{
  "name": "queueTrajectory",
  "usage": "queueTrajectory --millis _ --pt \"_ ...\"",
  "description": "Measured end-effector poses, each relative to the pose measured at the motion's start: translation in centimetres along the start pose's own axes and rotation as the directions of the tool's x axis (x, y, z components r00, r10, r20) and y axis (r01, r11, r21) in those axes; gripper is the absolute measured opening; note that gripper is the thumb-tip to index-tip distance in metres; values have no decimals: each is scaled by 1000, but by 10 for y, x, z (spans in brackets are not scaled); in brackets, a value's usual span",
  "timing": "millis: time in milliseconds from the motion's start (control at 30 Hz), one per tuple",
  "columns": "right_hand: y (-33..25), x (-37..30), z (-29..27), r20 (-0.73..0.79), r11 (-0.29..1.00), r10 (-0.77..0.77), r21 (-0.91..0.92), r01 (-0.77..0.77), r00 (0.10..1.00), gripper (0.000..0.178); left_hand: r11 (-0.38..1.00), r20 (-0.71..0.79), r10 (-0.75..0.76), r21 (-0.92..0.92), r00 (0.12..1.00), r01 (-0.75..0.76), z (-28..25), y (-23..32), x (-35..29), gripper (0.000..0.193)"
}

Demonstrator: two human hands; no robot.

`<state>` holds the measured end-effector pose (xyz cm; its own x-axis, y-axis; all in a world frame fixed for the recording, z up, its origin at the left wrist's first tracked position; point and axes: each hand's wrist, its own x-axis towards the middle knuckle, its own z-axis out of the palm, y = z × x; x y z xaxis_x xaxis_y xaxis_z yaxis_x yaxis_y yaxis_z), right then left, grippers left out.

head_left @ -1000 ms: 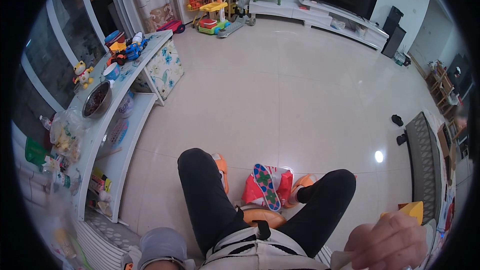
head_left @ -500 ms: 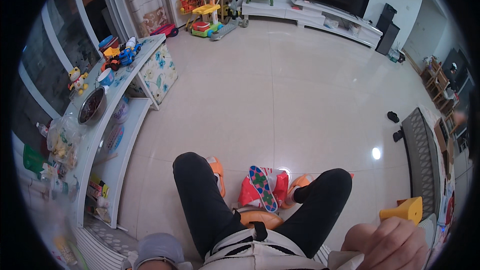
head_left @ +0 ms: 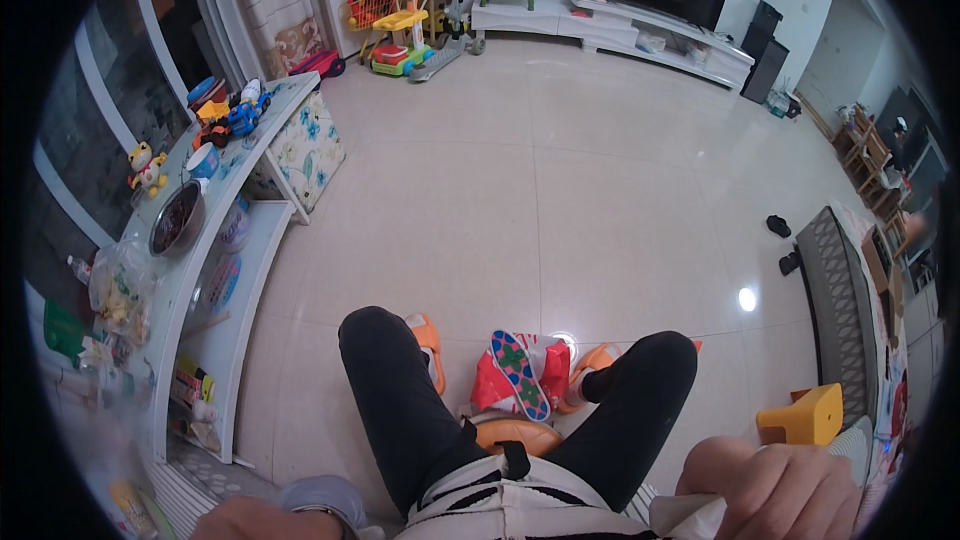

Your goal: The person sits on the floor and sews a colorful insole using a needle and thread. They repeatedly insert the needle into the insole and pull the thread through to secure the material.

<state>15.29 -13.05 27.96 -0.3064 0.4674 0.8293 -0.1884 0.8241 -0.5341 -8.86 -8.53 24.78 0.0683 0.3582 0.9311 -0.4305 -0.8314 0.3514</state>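
Observation:
My right hand (head_left: 780, 490) is at the lower right, its fingers curled closed with the knuckles up. A pale, cloth-like piece (head_left: 690, 517) shows beside its thumb; whether the fingers grip it is unclear. At the bottom left only part of my left hand (head_left: 255, 520) comes into view, next to a grey-blue band or cuff (head_left: 325, 497); its fingers are hidden. Between my feet in orange sandals (head_left: 430, 350) lies a red and white bag (head_left: 553, 370). A sole-shaped piece with coloured patches (head_left: 520, 375) leans on it. Nearer my lap is a rounded orange thing (head_left: 515, 434).
A white shelf unit (head_left: 255, 295) on the left bears a metal bowl (head_left: 180, 220), a plastic bag (head_left: 122, 285) and toys. A yellow stool (head_left: 805, 415) stands near my right hand, beside a grey mesh-sided panel (head_left: 840, 300). Dark shoes (head_left: 778, 227) lie on the tiles.
My left hand has come slightly further into view at the bottom left. The right hand stays closed in nearly the same place. The whole view has shifted a little.

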Motion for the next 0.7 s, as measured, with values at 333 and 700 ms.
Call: queueTrajectory --millis 333,700 --pt "5 5 2 -14 992 -76 100 77 997 11 927 235 -80 -339 969 159 -13 -4 5 26" --pt "-2 7 5 6 994 -20 109 19 1000 8 900 369 -227 -275 901 339 -30 1 49 17"
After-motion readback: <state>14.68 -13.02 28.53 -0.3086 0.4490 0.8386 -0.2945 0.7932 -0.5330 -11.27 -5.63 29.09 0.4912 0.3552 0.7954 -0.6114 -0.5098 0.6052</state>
